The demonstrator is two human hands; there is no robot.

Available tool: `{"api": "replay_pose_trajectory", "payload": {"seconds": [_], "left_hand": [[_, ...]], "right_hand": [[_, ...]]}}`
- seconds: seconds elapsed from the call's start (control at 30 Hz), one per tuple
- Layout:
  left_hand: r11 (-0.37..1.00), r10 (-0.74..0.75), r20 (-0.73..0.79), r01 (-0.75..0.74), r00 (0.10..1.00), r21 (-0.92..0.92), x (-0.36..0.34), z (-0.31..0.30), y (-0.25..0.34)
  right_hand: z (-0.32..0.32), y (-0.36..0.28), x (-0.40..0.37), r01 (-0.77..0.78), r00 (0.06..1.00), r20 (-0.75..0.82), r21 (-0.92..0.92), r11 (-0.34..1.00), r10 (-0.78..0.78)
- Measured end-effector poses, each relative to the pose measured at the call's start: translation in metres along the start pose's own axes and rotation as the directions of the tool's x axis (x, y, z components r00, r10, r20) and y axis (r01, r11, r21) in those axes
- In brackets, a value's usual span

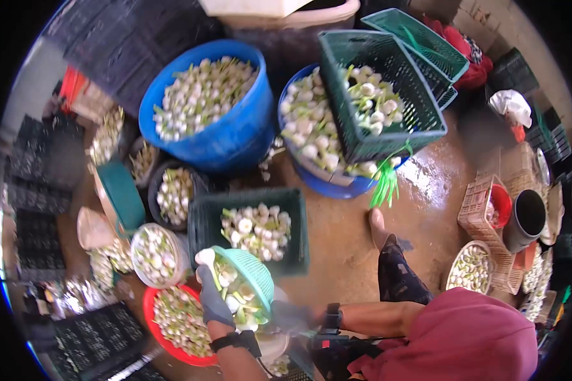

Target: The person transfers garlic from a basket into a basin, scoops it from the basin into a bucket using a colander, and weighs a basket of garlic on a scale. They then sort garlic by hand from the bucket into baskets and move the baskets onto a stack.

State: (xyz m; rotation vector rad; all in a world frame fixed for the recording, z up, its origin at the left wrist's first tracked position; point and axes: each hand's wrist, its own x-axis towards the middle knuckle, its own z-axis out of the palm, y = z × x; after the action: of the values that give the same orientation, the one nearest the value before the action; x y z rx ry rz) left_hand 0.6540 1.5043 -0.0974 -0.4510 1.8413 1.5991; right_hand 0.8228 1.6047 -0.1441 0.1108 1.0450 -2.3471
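Note:
A light green plastic colander [258, 274] is tilted in front of me, with white bulbs with green stems, garlic by their look, inside it. My left hand [213, 298], in a grey glove, grips the colander's left side. One white bulb [205, 256] shows at that hand's fingertips. On the colander's lower right is my right hand [291, 315], also gloved and smeared by motion, so its fingers cannot be made out. Just beyond the colander stands a dark green crate [300, 238] with more bulbs in it.
Beyond stand a large blue tub [245, 136] of bulbs and a second blue tub [327, 187] with a green crate [394, 143] on it. Bulbs fill a red basin [194, 360] and a white bucket [183, 257] at left. A wicker basket [450, 279] sits right on the wet floor [343, 241].

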Motion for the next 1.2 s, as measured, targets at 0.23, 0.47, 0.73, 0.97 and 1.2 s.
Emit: {"api": "replay_pose_trajectory", "payload": {"seconds": [0.23,0.47,0.73,0.97,1.2], "left_hand": [[0.969,0.184,0.376,-0.233,0.908,0.088,-0.057,0.345,0.168],[0.678,0.303,0.667,-0.646,0.680,0.351,-0.093,0.651,0.248],[0.667,0.264,0.825,-0.712,0.500,0.219,-0.131,0.899,0.220],[0.953,-0.009,0.879,0.271,0.478,-0.138,0.008,0.993,0.100],[0.942,-0.081,0.726,0.290,0.683,-0.169,-0.039,0.906,0.123]], "right_hand": [[-0.136,-0.218,-0.191,0.433,0.763,0.094,-0.809,0.398,-0.639],[-0.220,-0.373,-0.386,0.245,0.468,-0.287,-0.867,0.434,-0.836],[-0.300,-0.440,-0.553,0.103,0.329,-0.605,-0.740,0.665,-0.725],[-0.477,-0.477,-0.592,-0.784,0.095,-0.825,-0.407,0.469,-0.557],[-0.529,-0.487,-0.581,-0.684,0.176,-0.772,-0.542,0.488,-0.611]]}}
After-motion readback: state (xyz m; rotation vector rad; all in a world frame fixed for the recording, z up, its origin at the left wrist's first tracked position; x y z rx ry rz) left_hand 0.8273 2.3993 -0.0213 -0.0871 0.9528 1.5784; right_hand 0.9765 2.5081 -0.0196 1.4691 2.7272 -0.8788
